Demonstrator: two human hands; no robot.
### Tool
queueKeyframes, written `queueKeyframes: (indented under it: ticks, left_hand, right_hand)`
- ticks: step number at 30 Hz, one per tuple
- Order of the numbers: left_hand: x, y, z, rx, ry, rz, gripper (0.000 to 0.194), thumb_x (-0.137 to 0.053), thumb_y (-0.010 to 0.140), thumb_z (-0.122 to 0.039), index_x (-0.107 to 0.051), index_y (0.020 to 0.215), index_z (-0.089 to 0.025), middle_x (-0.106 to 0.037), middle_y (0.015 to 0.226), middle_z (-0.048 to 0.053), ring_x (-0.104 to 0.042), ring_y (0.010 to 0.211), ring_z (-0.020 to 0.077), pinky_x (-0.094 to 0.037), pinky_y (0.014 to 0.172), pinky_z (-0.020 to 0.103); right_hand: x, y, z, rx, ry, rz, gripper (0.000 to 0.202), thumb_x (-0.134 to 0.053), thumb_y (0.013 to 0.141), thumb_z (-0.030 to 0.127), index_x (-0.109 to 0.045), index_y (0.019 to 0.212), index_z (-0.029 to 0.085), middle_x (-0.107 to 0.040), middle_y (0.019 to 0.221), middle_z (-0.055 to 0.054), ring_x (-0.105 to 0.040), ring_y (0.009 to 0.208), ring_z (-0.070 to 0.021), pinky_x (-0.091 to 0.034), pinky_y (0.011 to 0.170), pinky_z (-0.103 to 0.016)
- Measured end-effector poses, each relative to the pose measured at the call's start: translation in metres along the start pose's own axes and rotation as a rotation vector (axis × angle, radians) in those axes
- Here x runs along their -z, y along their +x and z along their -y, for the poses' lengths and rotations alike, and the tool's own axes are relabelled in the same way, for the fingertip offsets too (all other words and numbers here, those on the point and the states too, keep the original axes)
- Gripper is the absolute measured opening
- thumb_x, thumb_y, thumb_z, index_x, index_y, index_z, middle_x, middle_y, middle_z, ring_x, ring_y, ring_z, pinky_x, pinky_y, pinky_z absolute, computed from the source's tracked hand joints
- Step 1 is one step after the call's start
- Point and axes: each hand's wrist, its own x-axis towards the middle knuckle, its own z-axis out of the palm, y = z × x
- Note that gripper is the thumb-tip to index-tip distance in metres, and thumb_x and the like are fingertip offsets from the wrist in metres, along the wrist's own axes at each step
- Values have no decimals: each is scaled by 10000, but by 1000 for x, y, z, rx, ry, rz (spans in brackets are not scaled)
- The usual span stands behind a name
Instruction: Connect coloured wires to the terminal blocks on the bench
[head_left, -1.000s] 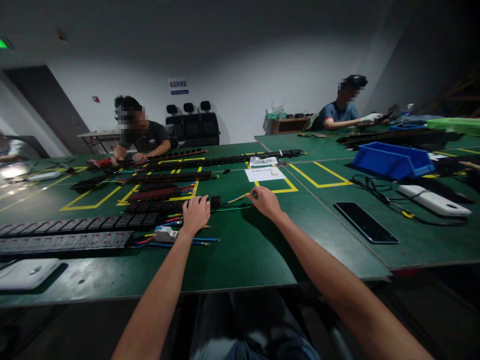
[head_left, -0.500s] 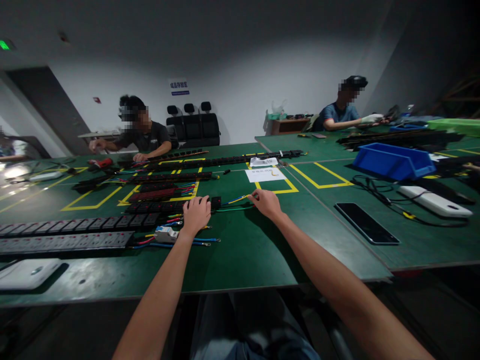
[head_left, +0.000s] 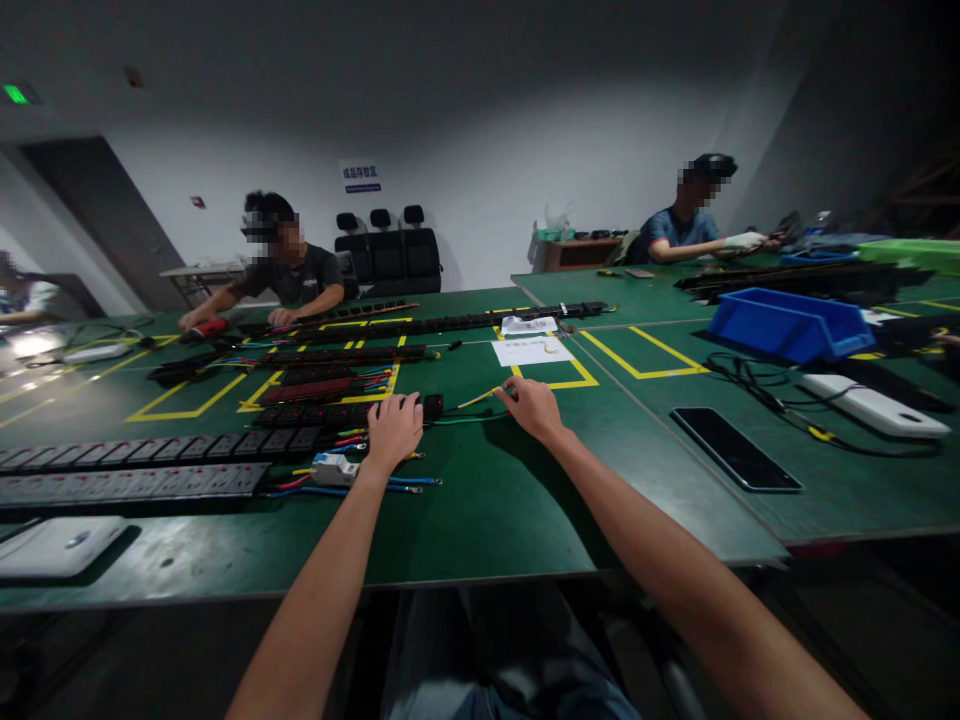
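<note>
My left hand (head_left: 395, 432) rests over a black socket strip (head_left: 433, 406), its fingers curled on the strip near the right end. Thin wires (head_left: 474, 400), yellow, blue and green, run from that end toward my right hand (head_left: 531, 405), which pinches them between thumb and fingertips. Just below my left hand lies a grey-white breaker (head_left: 334, 468) with red, yellow and blue wires. Two longer socket strips, one grey (head_left: 202, 447) and one below it (head_left: 150, 482), stretch to the left.
Farther back lie more black strips (head_left: 450, 325) and a white paper (head_left: 529, 351). To the right are a phone (head_left: 735, 449), a blue bin (head_left: 795, 322), a white power bank (head_left: 874, 405) and black cables. Two persons sit across the table; another is at far left.
My hands have stayed nearly in place, with the wires still pinched. The person across at left has reached a hand down to the red tool.
</note>
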Motion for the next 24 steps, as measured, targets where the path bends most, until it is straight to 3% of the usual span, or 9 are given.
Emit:
queueKeyframes:
  ticks: [9, 24]
  left_hand:
    - [-1, 0, 1, -12, 5, -11, 437, -354, 1045, -355, -633, 1356, -226, -650, 1332, 140, -557, 1255, 300, -364, 1111, 526]
    - [0, 0, 0, -4, 0, -4, 425, -362, 1045, -350, -635, 1347, -226, -653, 1335, 134, -558, 1267, 301, -363, 1117, 540]
  right_hand:
    - [0, 0, -3, -52, -22, 99, 273, -566, 1016, 442, -718, 1016, 216, -750, 815, -50, -675, 752, -200, -375, 635, -272]
    - [-2, 0, -3, -65, -13, 89, 276, -557, 1014, 447, -707, 1051, 218, -759, 851, -52, -678, 760, -206, -374, 624, -276]
